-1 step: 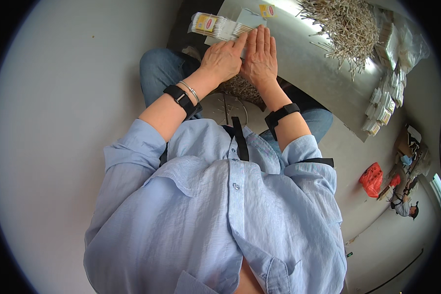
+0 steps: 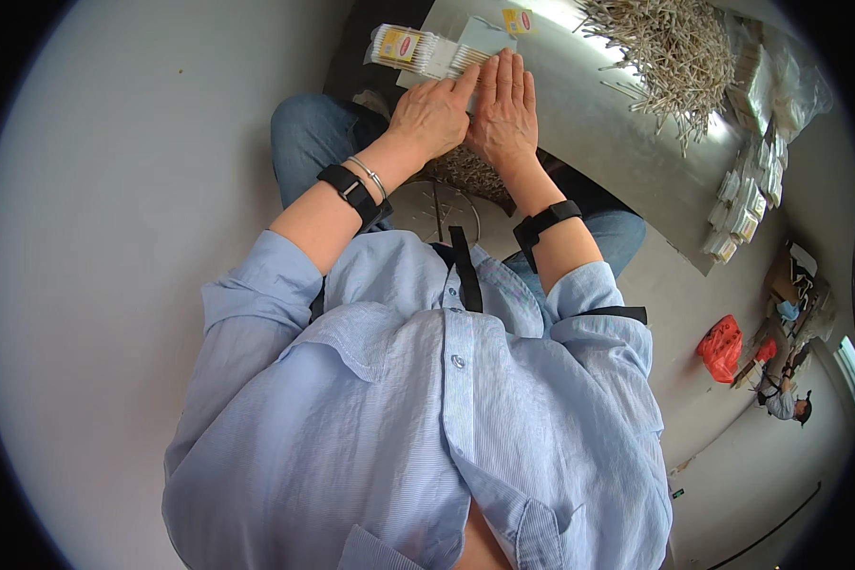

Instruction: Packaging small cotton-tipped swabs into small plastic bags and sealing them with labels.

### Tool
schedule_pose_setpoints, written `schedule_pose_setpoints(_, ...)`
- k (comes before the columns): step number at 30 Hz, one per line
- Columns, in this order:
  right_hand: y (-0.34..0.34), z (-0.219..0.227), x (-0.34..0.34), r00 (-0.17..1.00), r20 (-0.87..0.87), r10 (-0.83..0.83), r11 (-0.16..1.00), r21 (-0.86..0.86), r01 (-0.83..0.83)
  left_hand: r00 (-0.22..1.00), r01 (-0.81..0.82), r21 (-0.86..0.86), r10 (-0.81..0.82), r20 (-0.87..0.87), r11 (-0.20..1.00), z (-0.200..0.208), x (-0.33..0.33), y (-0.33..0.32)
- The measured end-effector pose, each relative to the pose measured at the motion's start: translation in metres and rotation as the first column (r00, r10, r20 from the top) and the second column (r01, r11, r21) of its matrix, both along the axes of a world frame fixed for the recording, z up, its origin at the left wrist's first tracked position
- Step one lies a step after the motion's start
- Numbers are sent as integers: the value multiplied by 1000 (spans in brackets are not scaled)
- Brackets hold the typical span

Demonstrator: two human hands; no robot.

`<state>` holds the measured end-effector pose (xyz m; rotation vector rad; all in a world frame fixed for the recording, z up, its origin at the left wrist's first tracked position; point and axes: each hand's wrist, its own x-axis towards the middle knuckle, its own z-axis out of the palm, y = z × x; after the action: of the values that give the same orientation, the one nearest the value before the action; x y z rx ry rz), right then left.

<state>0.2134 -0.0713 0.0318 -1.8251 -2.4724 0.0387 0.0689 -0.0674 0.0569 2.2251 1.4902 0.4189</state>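
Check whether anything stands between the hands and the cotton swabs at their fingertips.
Nothing visible does: the left hand and right hand reach up to the cotton swabs. The yellow-labelled pack lies to the left and the swab heap to the right, neither in between. What the hands cover is hidden.

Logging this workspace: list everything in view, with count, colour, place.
Swab pack: one, white and yellow, table's left edge
Swab row: one, pale, right of pack
Sheet: one, pale blue, beyond row
Label: one, yellow, right of sheet
Table: one, grey, upper right
Swab heap: one, beige, upper right
Packs: many, mostly white, right table edge
Bag: one, clear, above packs
Sack: one, red, right floor
Co-worker: one, greyish clothes, far right
Shirt: one, light blue, torso
Wristbands: two, black, wrists
Bracelet: one, silver, left wrist
Left fingers: several, bare, at swab row
Right fingers: several, bare, beside left
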Motion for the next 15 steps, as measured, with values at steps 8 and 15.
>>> schedule_pose_setpoints(8, 0, 1, 0, 996, -88, 0, 1000, -18, -1, 1000, 22, 12, -22, 12, 1000, -3, -2, 0)
schedule_pose_setpoints(15, 0, 1, 0, 999, -51, 1, 1000, -7, -1, 998, 17, -148, -25, -52, 989, 7, 2, 10)
